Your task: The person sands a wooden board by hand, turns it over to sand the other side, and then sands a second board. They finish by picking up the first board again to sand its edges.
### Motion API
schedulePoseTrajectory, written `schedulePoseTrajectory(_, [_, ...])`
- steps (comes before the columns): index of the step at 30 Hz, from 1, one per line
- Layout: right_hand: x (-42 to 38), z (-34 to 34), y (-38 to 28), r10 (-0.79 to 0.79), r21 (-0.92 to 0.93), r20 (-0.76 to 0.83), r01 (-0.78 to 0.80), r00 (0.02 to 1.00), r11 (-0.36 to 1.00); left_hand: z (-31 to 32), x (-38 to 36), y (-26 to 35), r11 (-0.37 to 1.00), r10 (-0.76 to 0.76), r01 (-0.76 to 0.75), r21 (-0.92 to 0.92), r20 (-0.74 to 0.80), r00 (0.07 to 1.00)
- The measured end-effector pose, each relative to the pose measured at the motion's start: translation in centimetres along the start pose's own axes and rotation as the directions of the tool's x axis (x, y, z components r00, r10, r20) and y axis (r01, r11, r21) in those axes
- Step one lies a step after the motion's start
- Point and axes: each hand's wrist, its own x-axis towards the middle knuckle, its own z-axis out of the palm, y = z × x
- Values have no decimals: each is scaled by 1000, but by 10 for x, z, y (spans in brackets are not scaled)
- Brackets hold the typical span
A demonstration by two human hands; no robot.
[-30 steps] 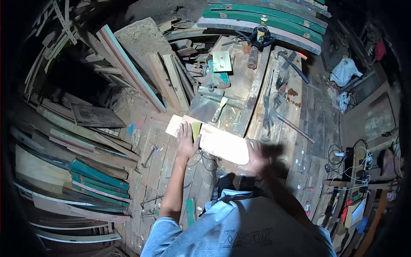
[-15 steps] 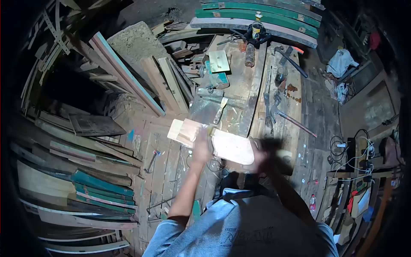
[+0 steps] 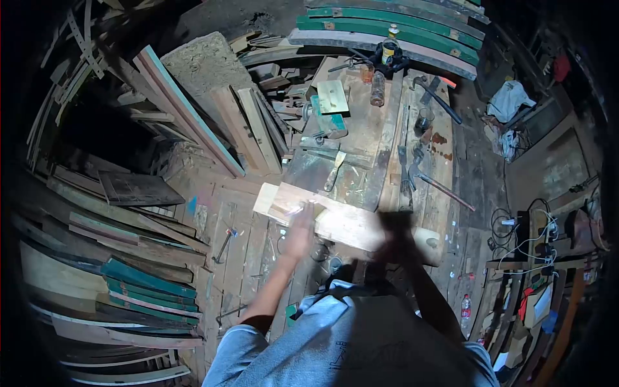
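A pale wooden board lies crosswise in front of me at the near end of the workbench, its right end running on beyond my right hand. My left hand touches the board left of its middle, but the fingers are smeared by motion. Farther right, in deep shadow, my right hand is at the board; its fingers are dark and blurred, and whether it holds anything is hidden. A lighter wood piece shows at the board's left end. Just beyond the board lies a scraper.
On the workbench are a claw hammer, another hammer, a drinking glass, a bottle and a green power tool. Planks are stacked at left. Cables and a plastic bottle are at right.
The pale wood between my hands has shifted, and its rounded right corner no longer shows. Both hands have moved slightly down, the left also a little leftward. My view has shifted slightly.
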Motion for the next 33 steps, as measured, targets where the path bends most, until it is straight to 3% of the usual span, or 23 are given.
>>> schedulePoseTrajectory(1, [-1,5,5,-10,14,-19,10,1000,1000,23,-9,26,994,107,-107,1,13,994])
schedulePoseTrajectory(2, [-2,11,11,-16,25,-33,16,999,1000,33,-17,59,992,125,-122,-33,126,984])
schedulePoseTrajectory(3, [-3,17,17,-30,40,-52,33,998,999,51,-22,69,967,249,-230,-106,237,939])
schedulePoseTrajectory(4, [-4,23,22,-43,53,-71,47,997,997,55,-24,78,926,377,-372,-64,217,900])
schedulePoseTrajectory(6, [-4,33,30,-62,69,-97,69,993,995,38,-11,67,949,316,-307,-73,215,924])
schedulePoseTrajectory(8, [1,30,26,-70,71,-90,77,993,994,-6,12,33,987,148,-142,-74,88,985])
schedulePoseTrajectory(11, [12,-4,-2,-70,69,-30,72,997,995,-35,36,-61,995,102,-97,35,-177,979])
schedulePoseTrajectory(12, [14,-13,-10,-78,82,-25,80,997,993,-39,38,-57,993,12,7,121,-160,987])
schedulePoseTrajectory(14, [19,-33,-28,-32,78,39,29,999,997,-19,31,-33,1000,-10,13,24,-132,991])
schedulePoseTrajectory(15, [22,-38,-32,-10,75,69,5,998,997,-5,20,-4,993,56,-45,107,-111,992])
schedulePoseTrajectory(17, [28,-24,-25,-43,138,81,31,996,990,32,-2,54,992,125,-125,-23,-11,992])
schedulePoseTrajectory(18, [31,-20,-21,-61,165,87,46,994,985,39,-12,74,944,310,-300,-136,59,949])
schedulePoseTrajectory(19, [33,-29,-22,-34,121,203,9,979,993,59,-18,84,881,260,-151,-449,192,946])
schedulePoseTrajectory(22, [12,34,21,272,-21,141,-272,952,962,25,-11,78,861,305,-169,-480,221,926])
schedulePoseTrajectory(23, [19,-13,-15,173,-216,245,-120,954,969,9,-2,55,937,344,-319,-142,215,914])
schedulePoseTrajectory(24, [17,-7,-12,145,-216,197,-101,970,971,-2,11,21,954,291,-282,-103,85,953])
schedulePoseTrajectory(25, [14,1,-6,116,-216,148,-82,982,973,-30,24,2,985,168,-165,-48,54,984])
schedulePoseTrajectory(26, [12,6,-2,85,-220,100,-61,991,974,-25,30,-53,984,172,-176,-39,-89,981])
schedulePoseTrajectory(27, [18,-14,-18,170,-168,211,-136,963,976,-37,30,-72,987,126,-108,121,-150,981])
schedulePoseTrajectory(30, [20,-23,-33,207,-137,211,-181,955,974,-23,19,-47,985,137,-118,122,-160,978])
schedulePoseTrajectory(32, [24,-38,-50,256,-161,230,-222,939,962,16,4,6,982,154,-156,-109,-24,988])
schedulePoseTrajectory(33, [24,-41,-56,281,-175,240,-244,929,954,32,-7,18,936,165,-143,-320,44,985])
